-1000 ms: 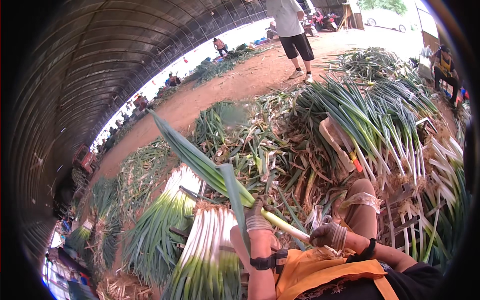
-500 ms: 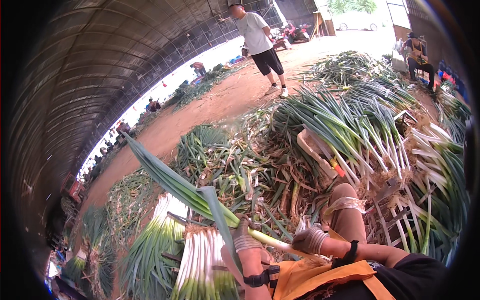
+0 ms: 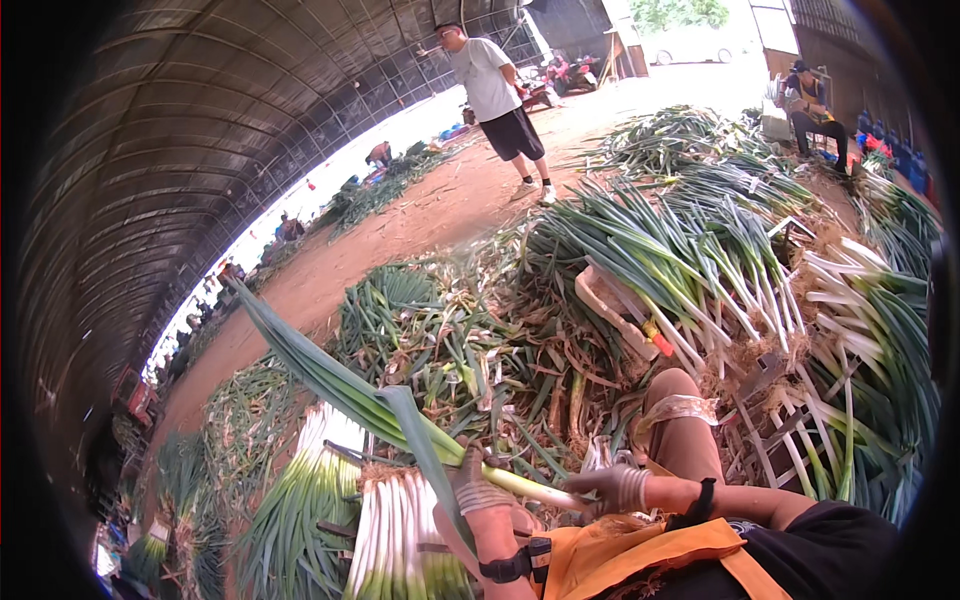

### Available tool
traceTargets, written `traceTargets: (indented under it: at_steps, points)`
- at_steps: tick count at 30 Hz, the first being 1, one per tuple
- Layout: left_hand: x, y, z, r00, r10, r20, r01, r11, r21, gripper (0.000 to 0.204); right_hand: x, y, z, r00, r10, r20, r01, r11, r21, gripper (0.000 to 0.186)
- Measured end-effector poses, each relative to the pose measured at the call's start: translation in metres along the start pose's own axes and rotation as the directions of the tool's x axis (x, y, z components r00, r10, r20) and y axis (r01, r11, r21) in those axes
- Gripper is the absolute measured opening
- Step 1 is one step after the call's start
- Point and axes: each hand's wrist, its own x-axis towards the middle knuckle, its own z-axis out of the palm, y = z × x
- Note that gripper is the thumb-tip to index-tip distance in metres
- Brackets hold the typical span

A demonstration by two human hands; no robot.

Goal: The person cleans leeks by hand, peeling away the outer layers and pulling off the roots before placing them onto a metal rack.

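One long green onion [image 3: 345,390] slants across my lap, its leaves reaching to the upper left and one leaf folded down past my left wrist. My left hand [image 3: 478,484], in a glove, is closed round the stalk where green turns to white. Closer to the root end, my gloved right hand [image 3: 612,487] has its fingers closed on the white part of the same stalk; the root tip is hidden. Just left of my left forearm lies a row of clean white-stemmed green onions [image 3: 400,520], with another bundle [image 3: 300,500] beside it.
Trimmed leaves [image 3: 540,350] litter the ground ahead. Untrimmed green onions [image 3: 690,260] are heaped at the right, around a pale block [image 3: 610,308] and an orange-tipped tool [image 3: 657,338]. A person [image 3: 495,100] stands on the dirt floor; another [image 3: 815,110] sits at far right.
My right hand has shifted slightly left along the white stalk toward my left hand. The whole scene has slid a little left in view. Both hands still hold the green onion.
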Motion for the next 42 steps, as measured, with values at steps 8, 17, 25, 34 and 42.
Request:
traceTargets:
  at_steps: [8,17,25,34,42]
  points:
    - [-0.013,0.004,0.01,0.997,0.0,0.072,0.003,0.999,-0.04,0.024,0.002,0.033,0.032,0.94,0.306,0.15,-0.335,0.747,0.574,0.016]
    - [-0.004,-0.006,0.012,0.998,0.045,0.053,-0.048,0.997,0.065,0.03,-0.009,-0.034,-0.005,0.887,0.436,-0.149,-0.45,0.889,-0.08,0.023]
    - [0.001,-0.007,0.004,0.997,0.069,0.023,-0.069,0.998,0.008,0.035,-0.011,-0.037,-0.004,0.92,0.368,-0.134,-0.385,0.913,-0.137,0.023]
    - [-0.004,-0.001,0.004,0.998,-0.007,0.066,0.006,1.0,0.018,0.038,-0.002,-0.046,-0.003,0.958,0.23,-0.169,-0.239,0.97,-0.033,0.026]
    - [-0.025,0.007,0.008,0.988,-0.008,0.156,0.015,0.999,-0.044,0.048,-0.015,-0.001,0.014,0.942,0.246,-0.229,-0.207,0.961,0.181,0.019]
